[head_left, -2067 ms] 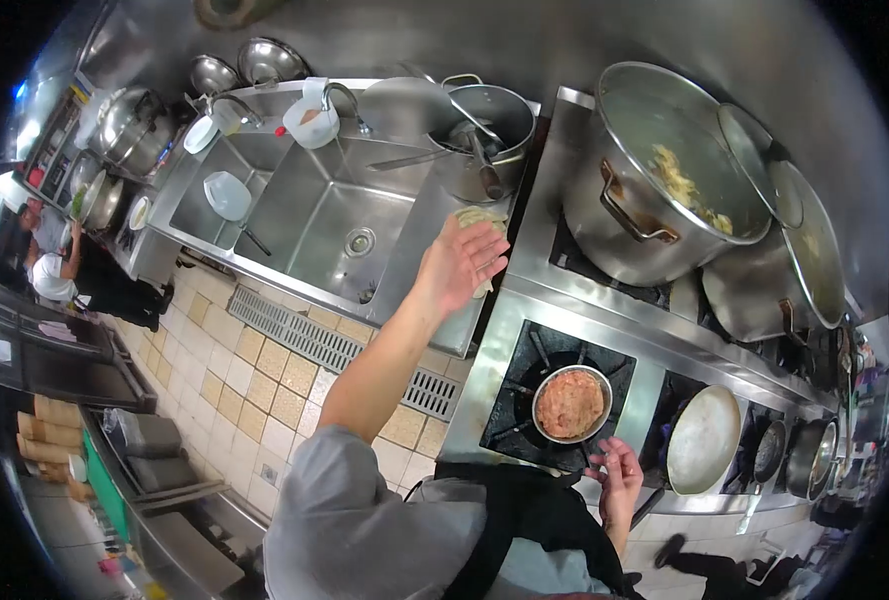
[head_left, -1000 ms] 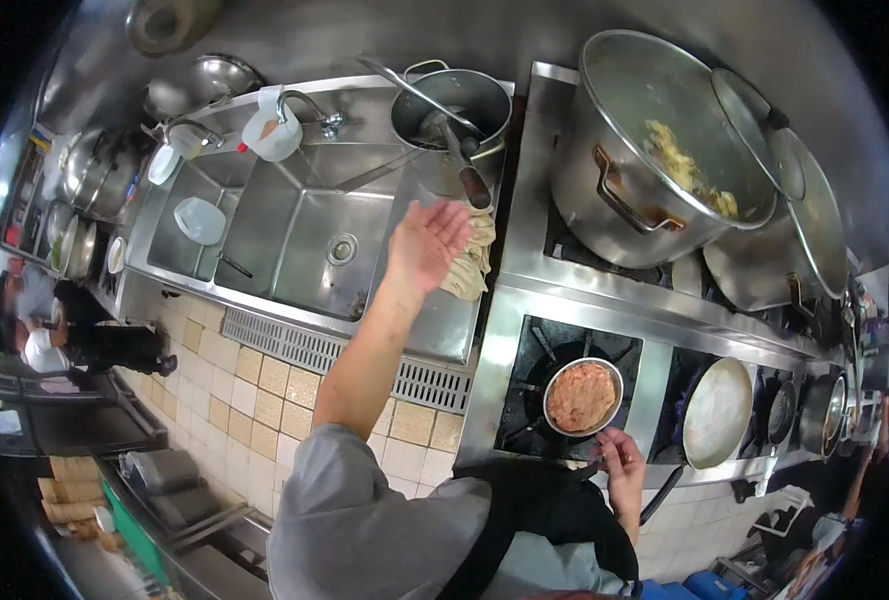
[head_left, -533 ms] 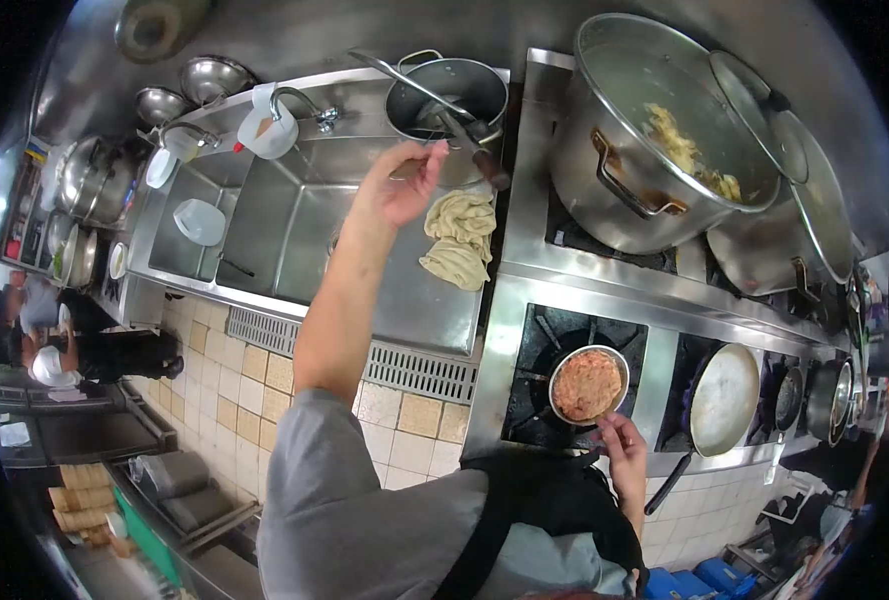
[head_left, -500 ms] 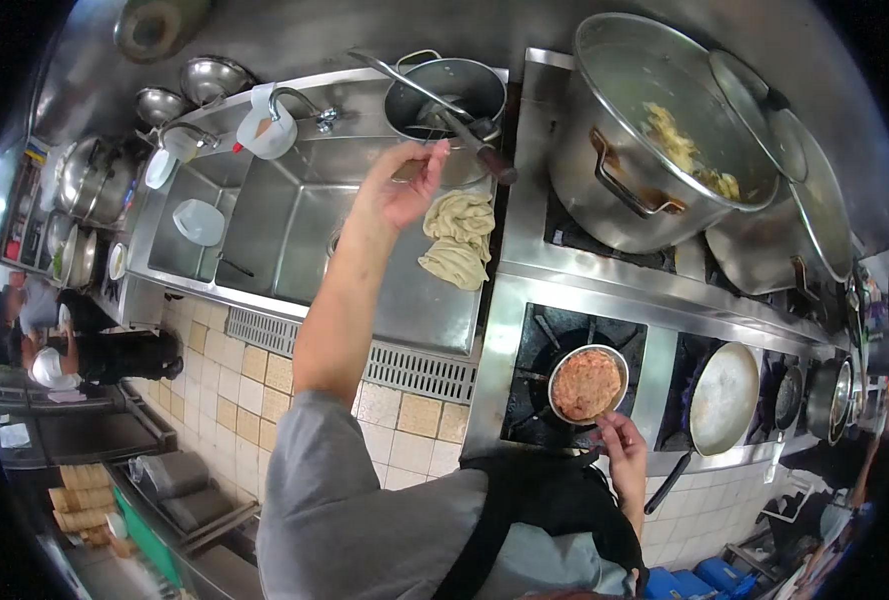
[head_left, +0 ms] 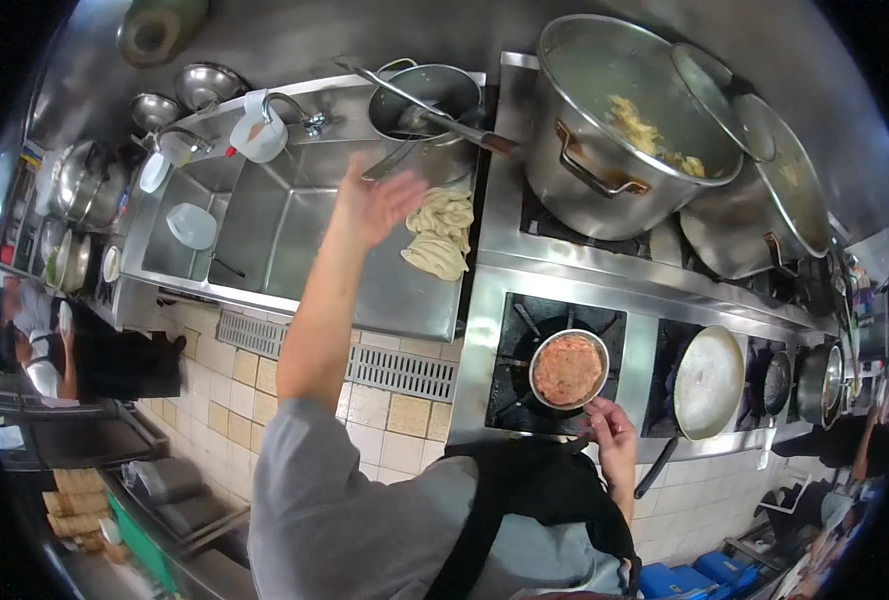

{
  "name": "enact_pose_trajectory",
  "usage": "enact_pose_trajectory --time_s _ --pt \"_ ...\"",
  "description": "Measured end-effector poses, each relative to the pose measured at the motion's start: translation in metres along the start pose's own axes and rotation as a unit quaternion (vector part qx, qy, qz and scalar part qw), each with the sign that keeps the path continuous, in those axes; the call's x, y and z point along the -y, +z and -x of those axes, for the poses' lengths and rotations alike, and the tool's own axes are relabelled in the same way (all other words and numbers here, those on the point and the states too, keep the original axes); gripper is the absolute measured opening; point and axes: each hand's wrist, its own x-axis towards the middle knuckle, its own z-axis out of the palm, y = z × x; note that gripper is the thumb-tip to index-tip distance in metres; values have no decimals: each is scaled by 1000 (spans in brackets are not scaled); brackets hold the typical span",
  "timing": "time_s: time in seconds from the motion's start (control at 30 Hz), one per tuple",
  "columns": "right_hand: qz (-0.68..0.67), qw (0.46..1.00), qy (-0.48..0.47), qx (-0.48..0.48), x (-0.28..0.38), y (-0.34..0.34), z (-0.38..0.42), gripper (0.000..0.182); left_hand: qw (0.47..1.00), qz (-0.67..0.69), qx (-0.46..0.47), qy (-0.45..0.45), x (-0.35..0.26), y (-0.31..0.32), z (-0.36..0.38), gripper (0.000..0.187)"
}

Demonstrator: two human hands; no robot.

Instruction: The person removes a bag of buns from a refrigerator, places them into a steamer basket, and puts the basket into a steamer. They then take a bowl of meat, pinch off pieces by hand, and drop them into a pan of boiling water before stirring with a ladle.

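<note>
My left hand is open, its fingers spread and slightly blurred, above the sink's drainboard. Just beyond it is a dark metal pot with a long wooden-handled utensil lying across its rim. A dark flat utensil shows beside my fingertips. Bunched cream cloths lie right of that hand. My right hand pinches the short handle of a small round pan on a burner. Reddish minced meat fills the pan in a flat round.
Large stockpots stand on the back burners. A pale frying pan sits right of the small pan. Left are the sink basins, a white container and steel bowls. Another person stands at far left.
My left hand has moved left, away from the pot's utensils, and its fingers have spread. My right hand stays at the small pan's handle. The whole view has shifted slightly.
</note>
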Motion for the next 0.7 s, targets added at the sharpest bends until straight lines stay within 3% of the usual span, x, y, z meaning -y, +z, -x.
enact_pose_trajectory --time_s 0.03,0.17,0.23,0.3,0.37,0.43,0.53,0.57,0.7 --pt "-13 1000 -1 -12 0 -2 3 38 995 -26 -94 32 10 -8 13 85" --pt "-24 999 12 -24 4 -10 22 41 973 -33 -193 122 61 -113 78 92" --pt "-17 1000 17 -12 5 -15 34 40 973 -13 -207 100 102 -209 111 94" --pt "-32 999 24 18 -12 -12 27 39 881 -117 -448 95 132 -191 183 92" --pt "-65 996 34 50 -25 -14 21 38 808 -294 -510 30 181 -253 245 82" --pt "-30 992 31 119 -26 -7 9 38 638 -578 -508 -22 254 -346 325 72" --pt "13 981 19 194 -13 12 1 36 586 -608 -488 -222 314 -347 454 59" --pt "11 974 15 227 -15 16 -6 35 585 -560 -546 -214 340 -340 491 58" --pt "9 944 -18 329 -12 40 -3 33 565 -491 -629 -208 423 -291 604 61"
